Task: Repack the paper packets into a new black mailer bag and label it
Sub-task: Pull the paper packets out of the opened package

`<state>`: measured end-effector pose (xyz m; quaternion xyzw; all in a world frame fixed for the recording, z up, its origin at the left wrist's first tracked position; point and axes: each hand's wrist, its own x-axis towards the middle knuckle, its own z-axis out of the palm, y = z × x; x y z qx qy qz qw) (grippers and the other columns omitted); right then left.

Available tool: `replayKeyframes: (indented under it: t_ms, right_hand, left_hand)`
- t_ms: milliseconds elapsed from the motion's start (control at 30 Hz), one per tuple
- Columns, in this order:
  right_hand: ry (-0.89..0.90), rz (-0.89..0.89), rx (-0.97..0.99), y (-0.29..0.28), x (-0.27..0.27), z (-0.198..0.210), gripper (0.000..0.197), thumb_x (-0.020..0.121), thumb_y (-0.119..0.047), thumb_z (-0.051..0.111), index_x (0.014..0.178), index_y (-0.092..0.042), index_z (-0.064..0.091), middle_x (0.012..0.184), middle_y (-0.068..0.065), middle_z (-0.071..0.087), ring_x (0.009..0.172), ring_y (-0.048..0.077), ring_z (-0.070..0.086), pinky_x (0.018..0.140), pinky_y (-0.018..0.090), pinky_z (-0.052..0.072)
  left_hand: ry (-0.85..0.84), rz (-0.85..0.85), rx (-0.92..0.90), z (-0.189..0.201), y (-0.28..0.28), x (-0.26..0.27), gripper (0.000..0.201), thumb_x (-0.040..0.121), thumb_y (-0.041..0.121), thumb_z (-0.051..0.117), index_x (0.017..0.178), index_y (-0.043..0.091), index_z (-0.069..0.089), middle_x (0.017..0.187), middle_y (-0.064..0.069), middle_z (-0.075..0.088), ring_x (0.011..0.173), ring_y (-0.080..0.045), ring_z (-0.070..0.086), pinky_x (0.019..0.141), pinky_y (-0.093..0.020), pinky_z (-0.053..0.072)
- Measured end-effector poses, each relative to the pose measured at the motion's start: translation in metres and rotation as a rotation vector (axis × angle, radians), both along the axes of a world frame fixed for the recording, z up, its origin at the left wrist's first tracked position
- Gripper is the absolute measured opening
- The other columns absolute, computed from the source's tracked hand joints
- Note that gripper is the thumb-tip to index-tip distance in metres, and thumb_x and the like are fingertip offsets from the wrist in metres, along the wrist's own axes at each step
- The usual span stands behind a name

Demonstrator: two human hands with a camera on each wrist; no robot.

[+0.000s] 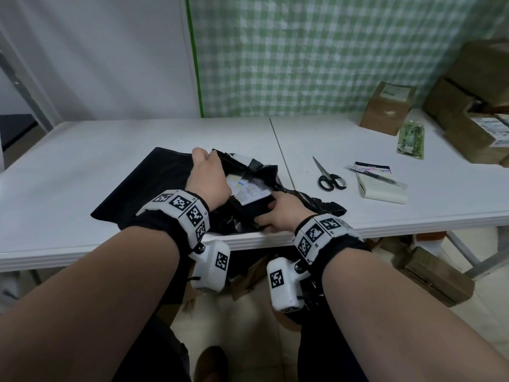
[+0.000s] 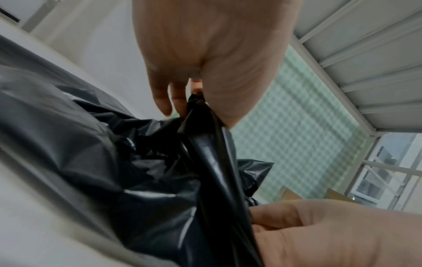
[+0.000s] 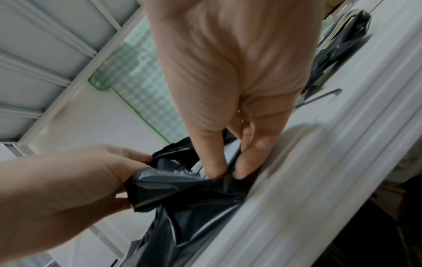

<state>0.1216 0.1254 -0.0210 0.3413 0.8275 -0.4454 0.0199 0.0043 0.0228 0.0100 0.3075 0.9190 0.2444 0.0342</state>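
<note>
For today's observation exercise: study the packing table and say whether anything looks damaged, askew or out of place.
The crumpled black bag both hands grip looks torn open, ragged plastic trailing right, its white label wrinkled. It lies on a flat, smooth black mailer. Scissors and the notepad lie tidy.

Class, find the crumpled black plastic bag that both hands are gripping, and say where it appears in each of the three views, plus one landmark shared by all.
Head: crumpled black bag at centre, on the white table, between both hands.
Left wrist: bag fills the lower left and centre.
Right wrist: bag at lower centre.
Shared landmark: green checked wall covering.
</note>
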Motion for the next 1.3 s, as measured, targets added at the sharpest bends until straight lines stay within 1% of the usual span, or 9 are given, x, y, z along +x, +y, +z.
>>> replayKeyframes:
  t_ms: [167, 300, 400, 500, 667, 967, 1100, 1167, 1300]
  right_hand:
    - [-0.009, -0.081, -0.132, 0.009, -0.01, 0.002, 0.022, 0.073, -0.002, 0.076, 0.076, -0.009, 0.055, 0.069, 0.004, 0.06, 0.065, 0.019, 0.065, 0.084, 0.042, 0.057]
    - [0.124, -0.198, -0.231, 0.011, -0.025, -0.003, 0.036, 0.076, -0.003, 0.072, 0.109, 0.005, 0.059, 0.088, 0.011, 0.062, 0.086, 0.023, 0.064, 0.087, 0.039, 0.057]
    - [0.139, -0.233, -0.349, 0.006, -0.036, -0.008, 0.043, 0.079, -0.002, 0.068, 0.119, 0.008, 0.056, 0.081, 0.005, 0.058, 0.085, 0.02, 0.061, 0.086, 0.035, 0.057]
    - [0.164, -0.294, -0.461, 0.0, -0.048, -0.009, 0.044, 0.079, 0.0, 0.065, 0.121, 0.006, 0.055, 0.08, 0.003, 0.056, 0.071, 0.013, 0.059, 0.059, 0.018, 0.054]
    - [0.332, -0.567, -0.689, -0.012, -0.061, -0.012, 0.025, 0.083, 0.006, 0.061, 0.107, 0.005, 0.058, 0.075, 0.009, 0.058, 0.058, 0.013, 0.058, 0.048, 0.017, 0.054]
    - [0.43, -0.708, -0.825, -0.02, -0.064, -0.004, 0.035, 0.084, -0.002, 0.066, 0.117, 0.005, 0.058, 0.112, 0.017, 0.065, 0.061, 0.02, 0.062, 0.039, 0.015, 0.049]
    - [0.407, -0.691, -0.827, -0.021, -0.063, 0.005, 0.03, 0.087, -0.009, 0.064, 0.116, -0.002, 0.058, 0.123, 0.018, 0.062, 0.063, 0.019, 0.059, 0.034, 0.013, 0.044]
    - [0.398, -0.667, -0.828, -0.02, -0.062, 0.009, 0.032, 0.09, -0.01, 0.06, 0.121, -0.004, 0.056, 0.123, 0.018, 0.061, 0.064, 0.017, 0.058, 0.037, 0.015, 0.047]
    - [0.361, -0.599, -0.862, -0.017, -0.059, 0.015, 0.034, 0.095, -0.017, 0.053, 0.127, -0.007, 0.052, 0.125, 0.016, 0.061, 0.081, 0.022, 0.062, 0.081, 0.031, 0.048]
  left_hand:
    - [-0.172, 0.073, -0.104, -0.012, -0.004, -0.017, 0.064, 0.077, 0.023, 0.065, 0.135, 0.027, 0.037, 0.137, -0.008, 0.025, 0.12, -0.037, 0.038, 0.103, -0.041, 0.036]
    - [-0.472, 0.043, -0.055, -0.015, -0.009, -0.028, 0.099, 0.059, 0.034, 0.073, 0.143, 0.041, 0.022, 0.142, -0.014, 0.034, 0.12, -0.032, 0.048, 0.104, -0.038, 0.043]
    - [-0.516, -0.009, -0.026, -0.015, -0.011, -0.031, 0.094, 0.069, 0.022, 0.073, 0.146, 0.036, 0.021, 0.14, -0.01, 0.044, 0.121, -0.026, 0.05, 0.103, -0.032, 0.042]
    - [-0.521, -0.038, 0.011, -0.014, -0.012, -0.034, 0.091, 0.073, 0.016, 0.071, 0.147, 0.034, 0.022, 0.14, -0.009, 0.046, 0.12, -0.024, 0.051, 0.103, -0.032, 0.043]
    - [-0.519, -0.096, 0.051, -0.016, -0.015, -0.037, 0.089, 0.072, 0.013, 0.071, 0.145, 0.034, 0.025, 0.136, -0.005, 0.049, 0.113, -0.022, 0.055, 0.098, -0.029, 0.046]
    - [-0.572, -0.158, 0.16, -0.018, -0.019, -0.038, 0.089, 0.071, 0.004, 0.067, 0.145, 0.033, 0.027, 0.124, -0.003, 0.057, 0.092, -0.017, 0.061, 0.073, -0.022, 0.049]
    - [-0.605, -0.176, 0.188, -0.018, -0.022, -0.037, 0.089, 0.072, -0.001, 0.065, 0.145, 0.033, 0.026, 0.117, -0.004, 0.061, 0.091, -0.019, 0.065, 0.078, -0.025, 0.054]
    - [-0.616, -0.188, 0.192, -0.019, -0.022, -0.037, 0.09, 0.07, 0.0, 0.065, 0.144, 0.035, 0.026, 0.12, -0.005, 0.059, 0.09, -0.02, 0.066, 0.077, -0.026, 0.054]
    - [-0.618, -0.198, 0.218, -0.021, -0.024, -0.037, 0.091, 0.068, 0.0, 0.064, 0.144, 0.034, 0.029, 0.133, -0.007, 0.053, 0.1, -0.019, 0.063, 0.081, -0.025, 0.051]
